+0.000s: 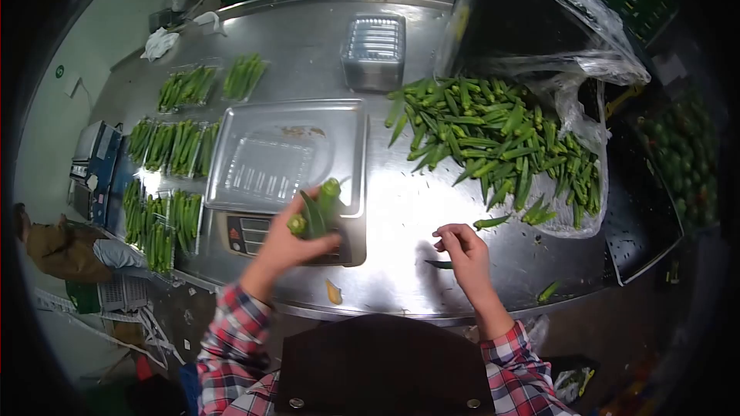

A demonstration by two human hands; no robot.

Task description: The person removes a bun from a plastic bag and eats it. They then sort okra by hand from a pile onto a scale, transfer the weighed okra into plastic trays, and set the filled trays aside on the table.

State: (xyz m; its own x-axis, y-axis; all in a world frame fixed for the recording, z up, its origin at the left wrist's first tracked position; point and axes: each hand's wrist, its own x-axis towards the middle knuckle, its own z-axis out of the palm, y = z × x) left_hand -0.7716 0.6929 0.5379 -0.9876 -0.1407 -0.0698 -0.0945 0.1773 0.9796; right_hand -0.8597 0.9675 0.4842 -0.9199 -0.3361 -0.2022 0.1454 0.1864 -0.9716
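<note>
My left hand [289,243] is wrapped round a few green okra pods [316,216], above the front edge of the scale [347,250]. On the scale's metal pan [339,115] sits a clear plastic tray [270,166] with no okra in it. My right hand [462,250] is over the steel table to the right of the scale, fingertips pinched together; whether they hold anything is too small to tell. A dark green pod [439,264] lies beside that hand. The big heap of loose okra [493,127] spreads beyond my right hand.
Several filled okra trays [173,146] stand left of the scale. Stacked clear trays [374,50] are at the back. A black crate with plastic film [532,19] stands behind the heap. A yellowish piece [333,291] lies near the front edge. Another person [65,250] is at far left.
</note>
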